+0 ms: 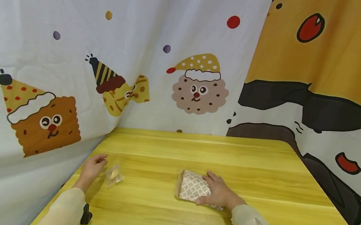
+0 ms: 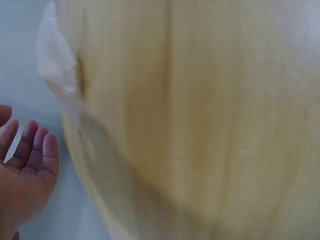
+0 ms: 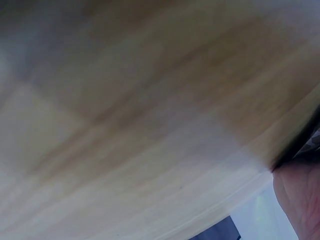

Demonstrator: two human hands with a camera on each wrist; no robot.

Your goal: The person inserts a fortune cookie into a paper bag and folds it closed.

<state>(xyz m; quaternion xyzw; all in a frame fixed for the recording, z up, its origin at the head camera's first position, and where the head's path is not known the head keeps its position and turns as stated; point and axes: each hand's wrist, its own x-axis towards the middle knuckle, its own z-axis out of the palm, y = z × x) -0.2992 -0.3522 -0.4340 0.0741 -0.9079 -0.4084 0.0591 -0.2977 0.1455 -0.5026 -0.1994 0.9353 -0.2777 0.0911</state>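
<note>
A small clear packet [image 1: 114,175] with something pale yellow inside lies on the left part of the table; its contents are too small to tell. Just left of it is my left hand [image 1: 92,171], fingers loosely bent and holding nothing. The left wrist view shows the same packet [image 2: 57,65] beyond the fingertips of the left hand [image 2: 32,165]. Right of the table's middle, my right hand [image 1: 220,192] grips a beige-and-white lattice-patterned paper bag [image 1: 195,186] between thumb and fingers. The bag lies on its side, its brown end facing left. The right wrist view catches only part of the right hand [image 3: 300,195].
The yellow wood-grain table [image 1: 147,212] carries both items. Behind it and along the left hangs a white curtain [image 1: 137,13] with cartoon biscuits. An orange, black and white cartoon curtain [image 1: 337,61] hangs at the right. A black object [image 1: 86,214] sits beneath the left sleeve.
</note>
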